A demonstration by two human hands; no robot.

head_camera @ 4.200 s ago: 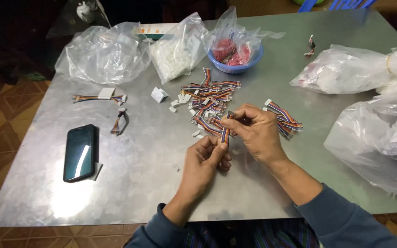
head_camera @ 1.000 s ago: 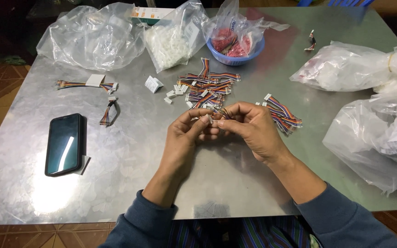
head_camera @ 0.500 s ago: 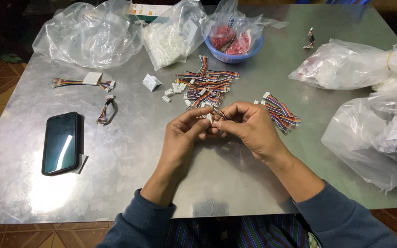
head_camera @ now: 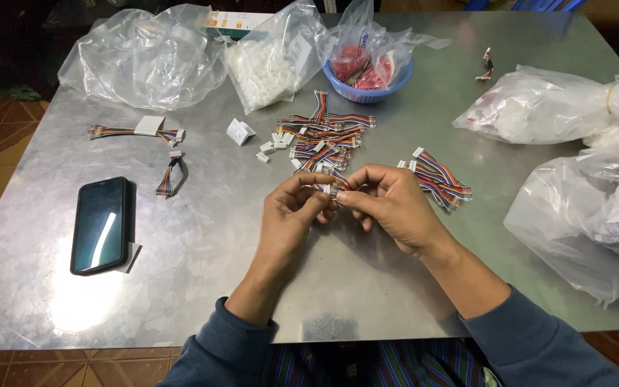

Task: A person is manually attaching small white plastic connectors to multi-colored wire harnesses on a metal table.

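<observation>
At the far left of the bench (head_camera: 202, 236), a dark phone (head_camera: 100, 224) lies face up on a slip of white paper. Beyond it, two short ribbon-cable pieces (head_camera: 135, 132) rest near a crumpled clear bag (head_camera: 145, 57). Farther right, a bag of white connectors (head_camera: 270, 64) stands beside a blue bowl (head_camera: 370, 84) lined with a bag of red parts.

At centre, a loose pile of multicoloured cables (head_camera: 324, 136) lies with a few white housings (head_camera: 270, 148) just to its left. Directly nearer than that pile, your left hand (head_camera: 291, 215) and your right hand (head_camera: 395, 208) meet above the bench. Each grip is pressed together: thumb and forefinger of both hands pinch one small cable assembly (head_camera: 334, 189), with its white connector showing between the fingertips. The exact seating of the connector cannot be told.

Just right of your right hand lies a second bundle of cables (head_camera: 442, 179). At the far right, large clear bags (head_camera: 574, 208) fill the bench edge.
</observation>
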